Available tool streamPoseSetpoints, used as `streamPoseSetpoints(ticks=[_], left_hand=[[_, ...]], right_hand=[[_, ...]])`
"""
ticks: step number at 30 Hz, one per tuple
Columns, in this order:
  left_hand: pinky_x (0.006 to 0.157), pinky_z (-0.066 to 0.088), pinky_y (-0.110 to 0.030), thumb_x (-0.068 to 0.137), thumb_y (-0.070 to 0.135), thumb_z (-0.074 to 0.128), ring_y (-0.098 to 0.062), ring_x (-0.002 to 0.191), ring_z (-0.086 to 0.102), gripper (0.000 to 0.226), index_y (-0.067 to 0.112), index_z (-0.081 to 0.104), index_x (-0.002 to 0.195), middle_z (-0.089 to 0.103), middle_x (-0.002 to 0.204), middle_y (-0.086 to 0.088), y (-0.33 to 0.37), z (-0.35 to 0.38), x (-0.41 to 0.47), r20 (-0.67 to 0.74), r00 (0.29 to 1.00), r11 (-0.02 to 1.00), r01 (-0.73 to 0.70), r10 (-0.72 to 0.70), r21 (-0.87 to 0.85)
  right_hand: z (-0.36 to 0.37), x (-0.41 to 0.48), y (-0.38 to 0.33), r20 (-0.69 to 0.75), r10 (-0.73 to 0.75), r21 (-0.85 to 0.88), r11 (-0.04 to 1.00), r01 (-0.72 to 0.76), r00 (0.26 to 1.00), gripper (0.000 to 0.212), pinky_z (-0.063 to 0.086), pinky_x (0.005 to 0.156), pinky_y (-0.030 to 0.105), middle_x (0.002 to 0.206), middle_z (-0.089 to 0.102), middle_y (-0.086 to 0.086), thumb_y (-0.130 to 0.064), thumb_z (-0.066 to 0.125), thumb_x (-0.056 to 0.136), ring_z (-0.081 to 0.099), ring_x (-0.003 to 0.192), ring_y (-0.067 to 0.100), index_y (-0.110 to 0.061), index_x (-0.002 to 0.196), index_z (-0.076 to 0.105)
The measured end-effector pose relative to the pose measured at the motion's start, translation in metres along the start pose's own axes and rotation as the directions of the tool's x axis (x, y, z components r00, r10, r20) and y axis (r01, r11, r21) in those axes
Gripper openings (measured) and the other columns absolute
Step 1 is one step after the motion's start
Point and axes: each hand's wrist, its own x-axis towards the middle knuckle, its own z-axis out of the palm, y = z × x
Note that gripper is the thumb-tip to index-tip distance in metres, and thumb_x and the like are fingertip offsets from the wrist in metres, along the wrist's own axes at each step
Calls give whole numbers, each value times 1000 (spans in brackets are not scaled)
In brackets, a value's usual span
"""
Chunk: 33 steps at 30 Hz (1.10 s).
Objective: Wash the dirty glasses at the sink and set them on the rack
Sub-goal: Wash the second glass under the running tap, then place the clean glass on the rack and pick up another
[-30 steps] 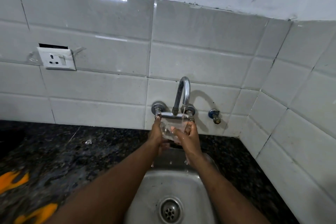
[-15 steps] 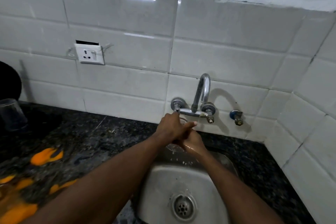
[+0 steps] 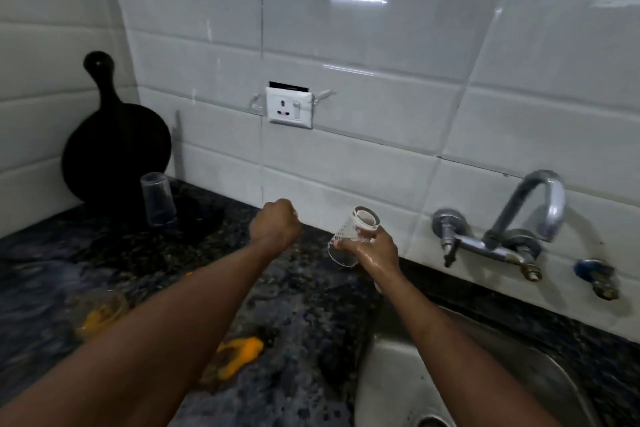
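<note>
Wet right grip [image 3: 375, 251] holds glass [image 3: 347, 236] left of tap [image 3: 519, 215]; left grip [image 3: 275, 224] fisted, empty; glass could slip onto desk [image 3: 311, 308]

Both our forearms are bare along all that shows of them, from the lower edge of the view up to the wrists. Our left forearm [image 3: 173, 322] and left hand [image 3: 275, 224] look dry and matt. Our right hand [image 3: 375, 248] is wet, with a bright sheen across its back and wrist, fading along the right forearm [image 3: 450, 340].
</note>
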Motion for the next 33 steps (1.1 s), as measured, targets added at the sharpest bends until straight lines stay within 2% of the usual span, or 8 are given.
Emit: streamPoseSetpoints(ticks=[6,12,15,17,20,21,25,33], left_hand=[[81,54,-41,89,51,65,-36,99,64,46,7,64,100,65,108,-16,-107,-47,46,97,983,978,141,-157,157],[79,48,-39,97,30,55,-31,108,62,30,12,58,120,60,116,-10,-183,-58,58,198,967,867,39,-157,496],[80,50,-38,96,40,57,-29,106,61,35,13,58,120,60,116,-9,-225,-57,72,252,933,870,108,-255,480],[86,49,-39,94,48,58,-30,113,58,46,13,58,124,59,122,-10,-249,-58,80,258,916,869,160,-308,469],[104,41,-41,85,63,61,-32,135,42,80,8,47,140,46,144,-14,-280,-53,94,204,918,880,234,-340,413],[106,40,-41,81,68,63,-31,137,40,88,8,45,143,44,146,-14,-290,-51,98,210,914,883,243,-347,401],[89,51,-37,70,74,70,-25,118,57,79,16,58,123,59,126,-7,-308,-48,109,249,897,890,258,-366,377],[90,51,-36,60,59,87,-26,116,61,78,14,62,119,63,121,-7,-313,-45,137,277,890,908,268,-361,322]], right_hand=[[104,30,-17,47,-35,-2,999,35,998,55,56,87,37,97,69,-5,-31,91,57,65,93,17,-26,105,64],[183,54,-26,127,-57,-25,998,61,990,68,54,86,30,97,72,-7,-33,93,53,67,91,12,-24,115,66],[234,65,-27,189,-66,-35,997,74,980,67,52,83,27,97,72,-5,-30,94,54,67,92,13,-24,115,67],[262,69,-28,231,-80,-38,995,91,970,68,48,79,22,100,70,-4,-27,93,57,65,92,13,-25,119,63],[298,79,-33,266,-108,-43,991,124,958,67,44,70,12,100,68,-7,-24,92,59,63,88,10,-26,118,59],[310,83,-36,273,-113,-49,990,131,955,66,43,68,10,98,68,-8,-25,92,59,63,86,8,-26,117,59],[355,106,-44,308,-124,-100,982,162,943,66,48,78,21,100,68,-8,-28,92,58,64,89,12,-27,113,56],[424,151,-52,350,-141,-127,972,196,926,74,51,92,31,105,64,-4,-23,92,59,63,100,19,-19,121,50]])
